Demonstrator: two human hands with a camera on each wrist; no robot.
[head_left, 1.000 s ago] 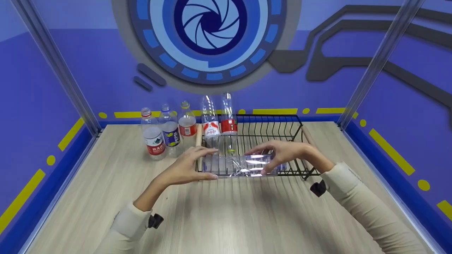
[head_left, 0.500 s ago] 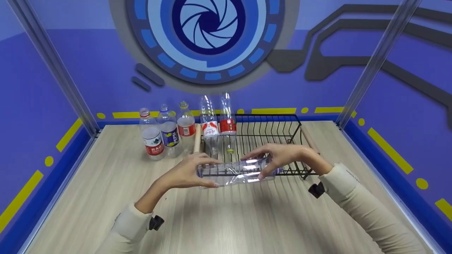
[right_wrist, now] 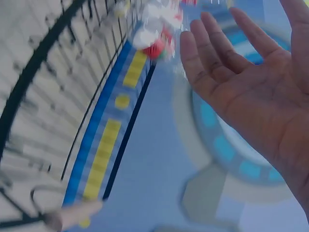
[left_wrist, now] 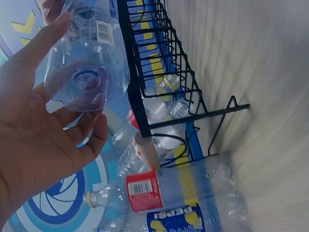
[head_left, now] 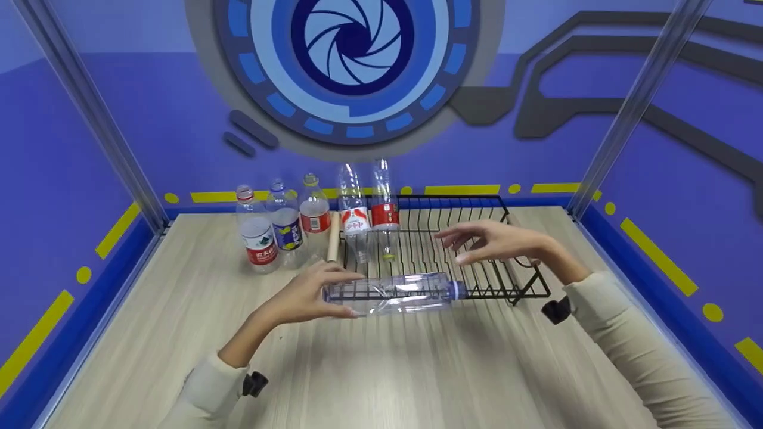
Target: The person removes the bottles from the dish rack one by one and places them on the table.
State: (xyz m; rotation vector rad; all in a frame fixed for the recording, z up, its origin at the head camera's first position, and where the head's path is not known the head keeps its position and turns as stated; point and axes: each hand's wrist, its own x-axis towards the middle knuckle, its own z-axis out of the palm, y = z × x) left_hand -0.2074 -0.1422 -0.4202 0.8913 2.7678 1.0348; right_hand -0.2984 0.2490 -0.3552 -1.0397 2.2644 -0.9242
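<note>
A clear plastic bottle point(head_left: 399, 293) lies sideways in the air over the front rail of the black wire basket point(head_left: 429, 238). My left hand point(head_left: 310, 293) grips it round its base end, and its blue-ringed neck points right. The left wrist view shows that bottle's base point(left_wrist: 87, 82) between thumb and fingers. Apart from the bottle, my right hand point(head_left: 498, 243) hovers above the basket's right part, fingers extended and holding nothing. Inside the basket, two clear bottles, one with a red-and-white label point(head_left: 356, 219) and one with a red label point(head_left: 385, 214), lean neck down at the left.
Left of the basket stand three upright bottles: one red-and-white labelled point(head_left: 260, 249), one with a purple Pepsi label point(head_left: 288, 235), one with a red label point(head_left: 315, 221). Wooden handles point(head_left: 334, 235) flank the basket. A blue wall panel point(head_left: 417, 161) rises behind the table.
My right hand has let go of the bottle and moved up and right. The left hand has drawn the bottle slightly left and nearer, still holding it sideways.
</note>
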